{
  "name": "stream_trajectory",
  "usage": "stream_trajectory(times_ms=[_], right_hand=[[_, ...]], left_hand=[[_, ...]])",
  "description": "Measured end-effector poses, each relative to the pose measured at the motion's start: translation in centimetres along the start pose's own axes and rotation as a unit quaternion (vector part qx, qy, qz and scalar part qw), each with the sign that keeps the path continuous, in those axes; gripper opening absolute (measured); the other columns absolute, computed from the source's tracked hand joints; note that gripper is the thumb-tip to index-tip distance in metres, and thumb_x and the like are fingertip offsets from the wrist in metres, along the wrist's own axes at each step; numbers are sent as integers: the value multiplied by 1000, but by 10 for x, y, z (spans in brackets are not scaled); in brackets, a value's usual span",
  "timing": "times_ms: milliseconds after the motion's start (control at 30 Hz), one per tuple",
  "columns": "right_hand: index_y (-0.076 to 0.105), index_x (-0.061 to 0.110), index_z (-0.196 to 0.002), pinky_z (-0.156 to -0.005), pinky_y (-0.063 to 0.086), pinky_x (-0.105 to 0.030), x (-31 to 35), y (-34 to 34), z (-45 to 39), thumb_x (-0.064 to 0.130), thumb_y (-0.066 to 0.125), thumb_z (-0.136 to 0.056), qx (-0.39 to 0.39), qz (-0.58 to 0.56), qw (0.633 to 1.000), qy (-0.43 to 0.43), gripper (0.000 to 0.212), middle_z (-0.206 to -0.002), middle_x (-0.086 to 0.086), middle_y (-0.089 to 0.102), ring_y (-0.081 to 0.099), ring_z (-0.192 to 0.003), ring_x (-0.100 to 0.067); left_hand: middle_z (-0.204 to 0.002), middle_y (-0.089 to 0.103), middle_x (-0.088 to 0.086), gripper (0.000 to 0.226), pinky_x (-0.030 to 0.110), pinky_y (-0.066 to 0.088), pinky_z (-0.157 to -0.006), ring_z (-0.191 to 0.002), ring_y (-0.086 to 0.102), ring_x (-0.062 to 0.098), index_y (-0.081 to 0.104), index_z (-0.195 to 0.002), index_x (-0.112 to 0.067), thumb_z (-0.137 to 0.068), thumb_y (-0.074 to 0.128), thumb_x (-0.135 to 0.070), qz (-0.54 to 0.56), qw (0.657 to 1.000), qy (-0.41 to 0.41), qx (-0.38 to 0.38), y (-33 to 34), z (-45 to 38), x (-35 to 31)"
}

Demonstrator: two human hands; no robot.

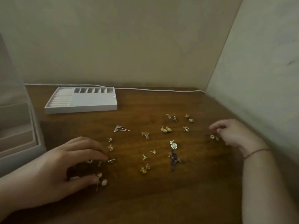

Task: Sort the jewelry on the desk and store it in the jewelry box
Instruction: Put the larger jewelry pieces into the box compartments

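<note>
Several small gold and silver earrings lie scattered in pairs on the brown wooden desk (161, 199), among them a gold pair (165, 129), long silver pins (120, 128) and a purple piece (172, 159). My left hand (69, 165) arches over a cluster of earrings (100, 177) at the lower left, fingers spread, one fingertip touching a silver earring (111, 160). My right hand (233, 135) hovers at the right with loosely curled fingers, just beside a small pair (214, 137) lying on the desk. A white compartment tray (80, 109) sits at the back left, with nothing visible in it.
A pale jewelry box with a translucent raised lid (17, 126) stands at the left edge. A white cable (161, 90) runs along the back of the desk. Walls close off the back and the right side (258, 78).
</note>
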State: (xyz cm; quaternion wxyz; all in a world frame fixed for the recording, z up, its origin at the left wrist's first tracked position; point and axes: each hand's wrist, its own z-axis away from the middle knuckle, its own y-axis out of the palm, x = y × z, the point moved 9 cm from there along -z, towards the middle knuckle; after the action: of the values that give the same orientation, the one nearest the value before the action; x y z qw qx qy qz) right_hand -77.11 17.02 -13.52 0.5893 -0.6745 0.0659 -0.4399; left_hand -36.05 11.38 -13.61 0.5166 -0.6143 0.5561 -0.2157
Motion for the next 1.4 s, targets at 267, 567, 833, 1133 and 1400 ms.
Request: stream_trajectory(times_ms=[267,567,833,1133,1400], right_hand=[[69,26,-92,-69,44,-23,22,19,6,7,67,-87,53,93,992,-64,21,-100,2,65,59,-88,-12],[67,28,-100,-60,41,-22,44,8,8,21,69,-86,-45,63,988,-137,16,-87,9,63,59,-74,-7],[68,27,-107,-63,36,-5,97,39,31,16,67,-88,-71,1,954,-291,22,-97,12,60,53,-83,5],[65,32,-114,-70,52,-19,127,62,69,10,67,-86,20,-66,906,-418,35,-97,17,63,58,-91,0],[68,43,-95,-63,49,-22,115,60,83,12,74,-82,183,-23,893,-411,34,-92,20,65,58,-77,-5]], left_hand=[[-127,56,-26,38,13,44,-97,-122,54,2,56,-126,-49,-90,54,-61,14,1000,0,-9,-1,-2,-3],[-128,57,-24,39,20,49,-93,-122,56,4,56,-127,-47,-90,54,-60,27,999,-8,-24,-4,1,1],[-133,53,-25,47,21,51,-95,-121,56,0,46,-134,-50,-89,53,-60,64,997,-51,-15,-5,3,10],[-145,44,-25,79,34,34,-114,-138,38,-1,17,-146,-55,-78,44,-83,216,969,-122,12,6,9,25],[-112,69,-24,94,18,38,-109,-112,54,-19,46,-133,-49,-53,47,-99,237,956,-128,-117,4,3,45]])
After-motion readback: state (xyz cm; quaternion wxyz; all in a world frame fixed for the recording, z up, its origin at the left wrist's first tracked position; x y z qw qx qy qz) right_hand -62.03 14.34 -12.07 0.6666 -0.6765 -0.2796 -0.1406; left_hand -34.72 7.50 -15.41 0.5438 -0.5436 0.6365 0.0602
